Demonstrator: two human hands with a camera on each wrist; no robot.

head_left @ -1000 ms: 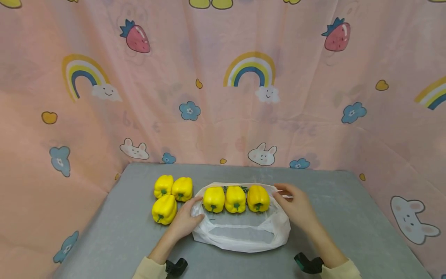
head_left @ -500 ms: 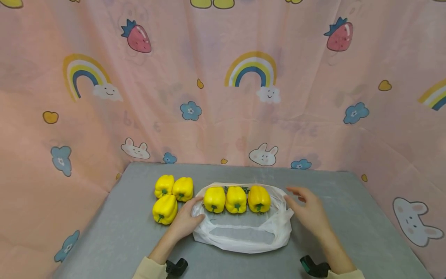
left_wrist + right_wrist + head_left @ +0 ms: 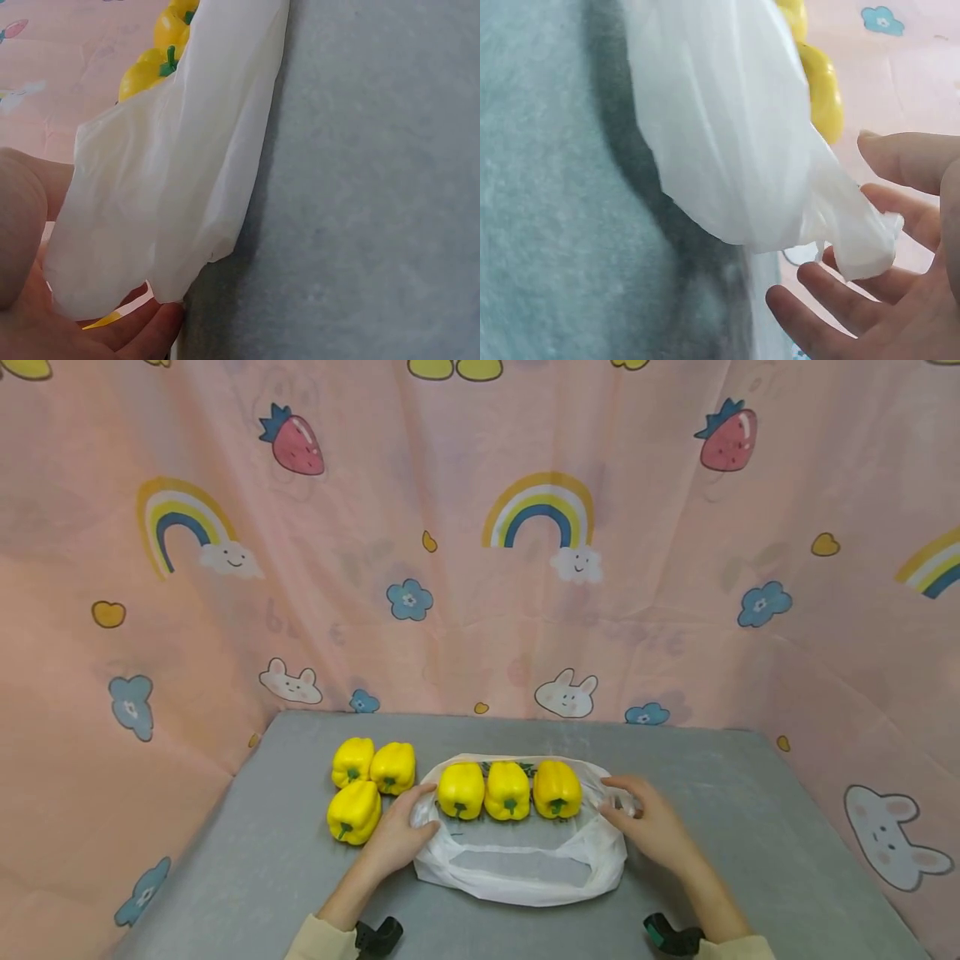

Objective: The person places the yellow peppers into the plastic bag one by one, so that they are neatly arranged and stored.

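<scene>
A white plastic bag (image 3: 517, 889) lies spread on the grey table, its mouth facing up. Three yellow bell peppers (image 3: 507, 790) stand in a row within the bag's outline, with dark green bits behind them. My left hand (image 3: 401, 831) holds the bag's left side, the film passing between thumb and fingers in the left wrist view. At the bag's right edge is my right hand (image 3: 652, 822), fingers spread and thumb apart. In the right wrist view a loose flap of film (image 3: 866, 240) lies against its fingers without being pinched.
Left of the bag, three more yellow bell peppers (image 3: 354, 811) sit in a cluster, close to my left hand. Behind the grey table (image 3: 262, 860) hangs a pink printed curtain (image 3: 450, 635). Dark devices (image 3: 672, 935) sit at both wrists.
My right hand let go of the bag's right edge, drew back to the right, then came in again towards that edge. The left hand and the peppers stayed in place.
</scene>
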